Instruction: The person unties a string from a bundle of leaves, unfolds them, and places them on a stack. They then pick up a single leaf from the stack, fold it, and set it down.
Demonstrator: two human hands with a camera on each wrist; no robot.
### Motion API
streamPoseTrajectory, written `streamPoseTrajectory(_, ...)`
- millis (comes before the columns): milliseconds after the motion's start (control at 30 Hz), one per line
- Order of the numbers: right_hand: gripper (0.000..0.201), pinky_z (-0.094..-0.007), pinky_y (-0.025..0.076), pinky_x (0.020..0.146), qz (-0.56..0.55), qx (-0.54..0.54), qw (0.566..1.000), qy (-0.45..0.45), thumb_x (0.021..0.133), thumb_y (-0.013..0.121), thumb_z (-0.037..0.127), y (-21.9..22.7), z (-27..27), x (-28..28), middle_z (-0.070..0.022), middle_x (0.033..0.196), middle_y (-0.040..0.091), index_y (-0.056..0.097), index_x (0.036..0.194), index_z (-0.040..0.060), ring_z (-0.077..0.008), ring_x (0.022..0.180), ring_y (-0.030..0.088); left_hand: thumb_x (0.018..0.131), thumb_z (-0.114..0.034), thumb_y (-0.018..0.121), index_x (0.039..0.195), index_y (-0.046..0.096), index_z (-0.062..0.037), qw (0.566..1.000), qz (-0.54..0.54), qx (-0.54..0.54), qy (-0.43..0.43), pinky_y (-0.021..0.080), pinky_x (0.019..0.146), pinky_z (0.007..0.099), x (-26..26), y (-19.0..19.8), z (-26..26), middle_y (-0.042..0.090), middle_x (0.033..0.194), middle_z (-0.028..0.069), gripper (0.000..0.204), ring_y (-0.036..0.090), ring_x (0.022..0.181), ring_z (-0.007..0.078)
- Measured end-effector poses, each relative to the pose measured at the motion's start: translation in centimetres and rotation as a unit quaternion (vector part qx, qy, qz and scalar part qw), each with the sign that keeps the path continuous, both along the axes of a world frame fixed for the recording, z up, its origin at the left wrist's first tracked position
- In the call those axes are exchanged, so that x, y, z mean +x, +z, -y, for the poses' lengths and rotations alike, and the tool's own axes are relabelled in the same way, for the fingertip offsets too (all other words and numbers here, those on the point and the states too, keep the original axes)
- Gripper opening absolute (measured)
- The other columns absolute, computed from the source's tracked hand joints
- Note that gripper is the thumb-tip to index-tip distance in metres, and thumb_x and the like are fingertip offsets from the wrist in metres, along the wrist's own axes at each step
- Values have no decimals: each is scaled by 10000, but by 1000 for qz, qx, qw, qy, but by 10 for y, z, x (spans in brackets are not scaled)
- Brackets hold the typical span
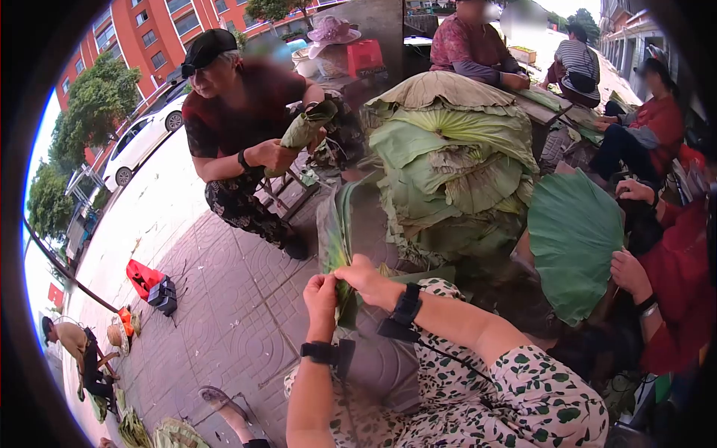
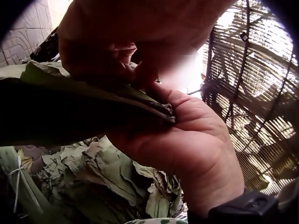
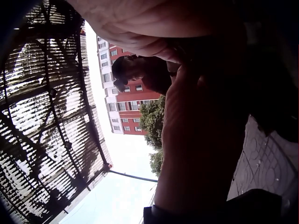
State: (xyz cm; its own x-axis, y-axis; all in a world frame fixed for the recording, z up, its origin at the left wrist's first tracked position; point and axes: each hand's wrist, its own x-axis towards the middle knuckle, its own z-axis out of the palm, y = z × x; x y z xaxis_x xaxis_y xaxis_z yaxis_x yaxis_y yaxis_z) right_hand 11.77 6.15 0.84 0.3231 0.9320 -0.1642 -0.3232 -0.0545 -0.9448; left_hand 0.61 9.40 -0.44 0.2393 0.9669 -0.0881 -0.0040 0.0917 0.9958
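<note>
In the head view a folded green lotus leaf [image 1: 337, 237] stands between my two hands, above my lap. My left hand [image 1: 321, 297] pinches its near edge with thumb and fingers. Right beside it, my right hand [image 1: 366, 281] grips the same leaf, and the two hands meet at the fingertips. The left wrist view shows the right palm [image 2: 187, 144] under the dark, gathered end of the leaf, with my left hand close above. In the right wrist view the hands are in shadow and the leaf is hidden.
A tall stack of lotus leaves [image 1: 455, 157] stands ahead. A person [image 1: 246, 142] at the left holds a rolled leaf bundle; another at the right holds a broad lotus leaf [image 1: 575, 243]. More leaves [image 2: 112, 177] lie below my hands. A red bag [image 1: 143, 278] sits on the paving.
</note>
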Motion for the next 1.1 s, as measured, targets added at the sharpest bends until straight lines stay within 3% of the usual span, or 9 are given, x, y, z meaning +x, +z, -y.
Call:
streamPoseTrajectory(100, 79, -269, 362, 461, -33, 5, 999, -36, 716, 570, 63, 3, 5, 5, -41, 646, 553, 579, 716, -15, -103, 541, 508, 789, -149, 586, 699, 548, -24, 999, 0, 48, 4, 357, 476, 204, 12, 2, 1, 510, 595, -13, 159, 441, 542, 48)
streamPoseTrajectory(167, 254, -349, 459, 566, -51, 4, 999, -8, 695, 579, 39, 7, 6, 11, -136, 822, 532, 467, 891, -80, -198, 719, 555, 787, -147, 584, 693, 547, -17, 998, 6, 66, 4, 365, 496, 209, 19, 0, -1, 518, 603, -8, 165, 445, 561, 51)
streamPoseTrajectory(300, 255, -343, 459, 572, -91, 35, 995, -15, 698, 571, 30, 11, 12, 14, -134, 824, 526, 456, 901, -73, -195, 705, 550, 787, -154, 581, 671, 540, -1, 987, -22, 154, 30, 373, 508, 234, 26, 7, 11, 518, 595, 4, 196, 439, 567, 62)
streamPoseTrajectory(433, 230, -332, 456, 585, -61, 10, 998, -12, 702, 567, 27, 9, 18, 14, -128, 811, 520, 463, 888, -60, -185, 712, 544, 790, -165, 583, 665, 533, 8, 985, -33, 159, 49, 374, 506, 250, 23, -1, 17, 507, 577, 14, 219, 432, 561, 69)
streamPoseTrajectory(500, 222, -328, 455, 588, -61, 7, 998, 3, 703, 566, 28, 10, 20, 11, -128, 810, 520, 468, 882, -57, -184, 719, 543, 793, -182, 584, 662, 528, 11, 979, -99, 172, 57, 373, 503, 258, 18, -1, 21, 496, 564, 20, 241, 425, 557, 73)
streamPoseTrajectory(567, 129, -280, 413, 538, -46, -11, 999, -3, 711, 561, 29, 10, 21, 8, -66, 738, 582, 585, 818, -38, -131, 622, 542, 795, -188, 584, 659, 525, 9, 980, -91, 168, 58, 371, 501, 260, 15, 5, 27, 491, 563, 17, 247, 421, 555, 75)
streamPoseTrajectory(1100, 147, -286, 417, 564, -14, 33, 999, 11, 704, 551, 36, 4, 15, 1, -75, 745, 576, 579, 809, -63, -131, 662, 539, 806, -147, 557, 650, 518, -13, 982, -55, 174, 49, 349, 483, 223, 7, 5, 25, 490, 587, -11, 210, 412, 552, 52)
